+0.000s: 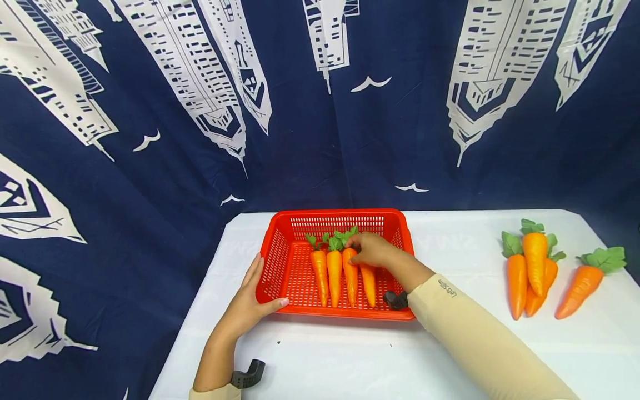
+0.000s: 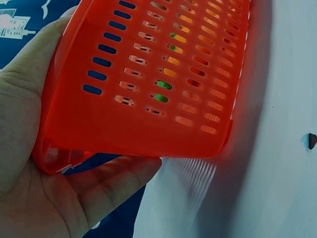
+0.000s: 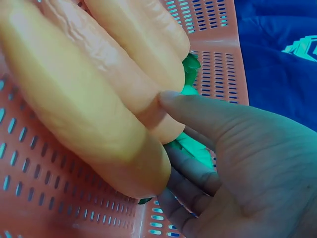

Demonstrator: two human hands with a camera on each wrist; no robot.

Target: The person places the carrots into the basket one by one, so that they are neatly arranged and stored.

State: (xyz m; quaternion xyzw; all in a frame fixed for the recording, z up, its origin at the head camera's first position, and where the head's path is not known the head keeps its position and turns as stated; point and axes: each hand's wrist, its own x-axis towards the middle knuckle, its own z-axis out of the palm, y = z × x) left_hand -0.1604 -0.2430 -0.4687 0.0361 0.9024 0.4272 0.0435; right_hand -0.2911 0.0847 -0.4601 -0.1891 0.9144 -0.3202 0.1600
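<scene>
A red plastic basket (image 1: 345,313) with slotted walls stands on the white table, with several orange carrots (image 1: 334,278) side by side in it, leafy tops toward the back wall. My right hand (image 1: 372,250) reaches in over the right wall. Its thumb lies on the top end of a wrinkled carrot (image 3: 106,59), the fingers curled behind that end by the green leaves (image 3: 195,148). A smoother carrot (image 3: 84,109) lies next to it, close to the fingers. At the basket's front left corner, my left hand (image 1: 245,305) rests with fingers straight along the left side and thumb at the front rim.
On the right of the table, several more carrots (image 1: 535,261) lie in a pile. A single carrot (image 1: 580,291) with large leaves lies beside them. Behind the table hangs a dark blue cloth (image 1: 320,155) with white building prints.
</scene>
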